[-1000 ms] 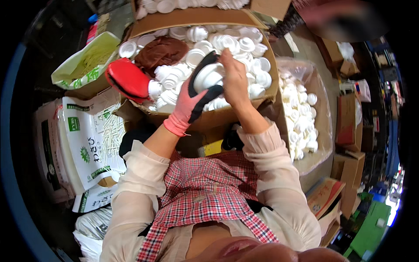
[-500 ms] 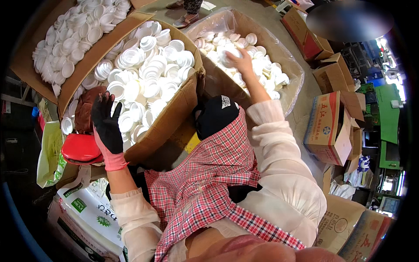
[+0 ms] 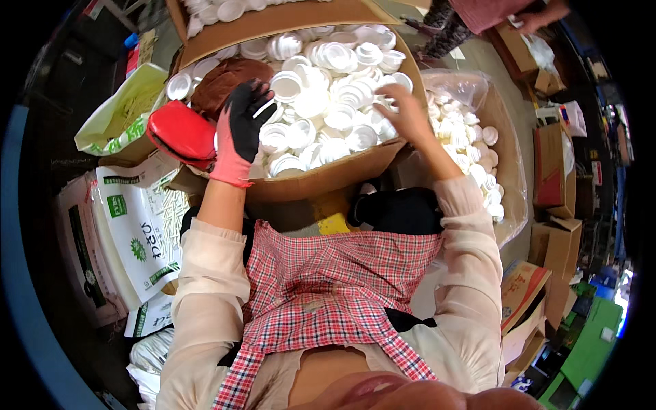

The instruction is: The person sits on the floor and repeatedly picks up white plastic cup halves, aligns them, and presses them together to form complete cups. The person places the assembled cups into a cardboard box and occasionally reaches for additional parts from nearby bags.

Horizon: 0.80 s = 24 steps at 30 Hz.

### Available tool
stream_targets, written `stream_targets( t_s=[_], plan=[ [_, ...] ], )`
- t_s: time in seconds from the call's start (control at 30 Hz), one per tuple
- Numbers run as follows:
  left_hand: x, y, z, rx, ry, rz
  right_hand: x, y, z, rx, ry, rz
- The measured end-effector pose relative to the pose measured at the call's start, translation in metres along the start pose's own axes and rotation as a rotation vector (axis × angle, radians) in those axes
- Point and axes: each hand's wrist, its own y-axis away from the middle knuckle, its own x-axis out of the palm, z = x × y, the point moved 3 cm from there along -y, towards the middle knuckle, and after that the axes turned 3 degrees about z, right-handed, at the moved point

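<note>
A cardboard box (image 3: 321, 183) full of round white plastic caps (image 3: 342, 116) stands before me. My left hand (image 3: 242, 126), in a black and pink glove, hovers by the box's left side with its fingers apart and nothing visible in them. Close to it are a red padded pouch (image 3: 181, 133) and a brown cloth (image 3: 229, 82) lying on the caps. Bare and raised over the box's right side, my right hand (image 3: 406, 113) has its fingers spread and bent, with no cap visible in them.
To the right stands a second box with a clear plastic liner (image 3: 509, 191), holding smaller white pieces (image 3: 471, 137). Another box of white caps (image 3: 232, 10) is behind. Left are a green-white bag (image 3: 123, 113) and printed sacks (image 3: 137, 232). A person (image 3: 471, 20) stands at the back right.
My right hand has come out of the lined box on the right and moved left to above the middle box. The whole view has swung round. My left hand stays near the red pouch.
</note>
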Motion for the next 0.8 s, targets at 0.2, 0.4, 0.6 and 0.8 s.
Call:
stream_targets(
  t_s=[0.2,0.4,0.6,0.8],
  plan=[
    [0.004,0.006,-0.015,0.089,-0.246,0.127,0.113,-0.057,0.024,-0.248,0.369,0.428],
    [0.011,0.023,-0.026,0.503,-1.359,0.155,0.092,-0.082,0.051,-0.203,0.016,0.378],
    [0.012,0.014,-0.022,0.447,-1.603,0.046,0.083,-0.075,0.118,-0.409,-0.091,0.254],
    [-0.018,0.006,-0.052,0.349,-1.457,-0.311,0.102,-0.055,0.047,0.27,0.256,0.272]
  ],
)
